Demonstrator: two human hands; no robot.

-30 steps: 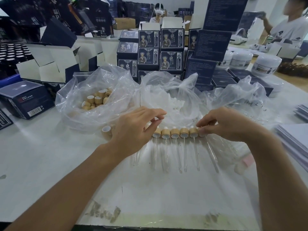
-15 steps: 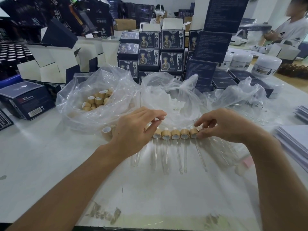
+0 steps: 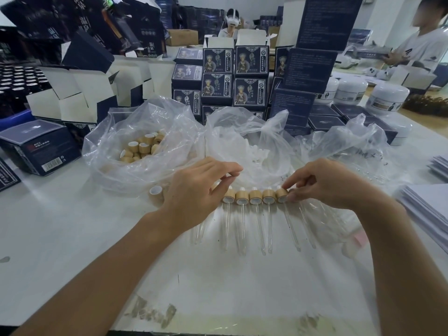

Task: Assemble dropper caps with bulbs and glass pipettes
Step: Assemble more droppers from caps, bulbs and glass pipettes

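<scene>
A: What is seen of the room and the surface?

B: A crowded packing room is shown. A wide white worktable [image 3: 72, 238], scuffed near its front edge, is stacked at the back with dark blue printed cartons [image 3: 249, 76], some with white flaps open. White lidded jars [image 3: 388, 98] are set at the far right, and a pile of white paper sheets [image 3: 426, 209] lies at the right edge. Two other people are seen in the background.

A: What lies nearer, and what is in the way?

B: Three clear plastic bags are spread across the middle. Loose bamboo-coloured round caps [image 3: 143, 147] are held in the left bag [image 3: 109, 151]; small white pieces are seen dimly in the middle bag [image 3: 242, 146]. One single cap [image 3: 156, 191] lies on the table beside the left wrist.

A: And the task's thing?

B: A row of assembled droppers with bamboo collars [image 3: 254, 197] is laid on the table between the hands, the glass pipettes [image 3: 264, 229] pointed toward the viewer. The left end of the row is hidden by the left hand [image 3: 194, 197], whose curled fingers are pressed against the end collar. The rightmost collar is pinched by the right hand [image 3: 324, 183] between curled fingertips and thumb.
</scene>
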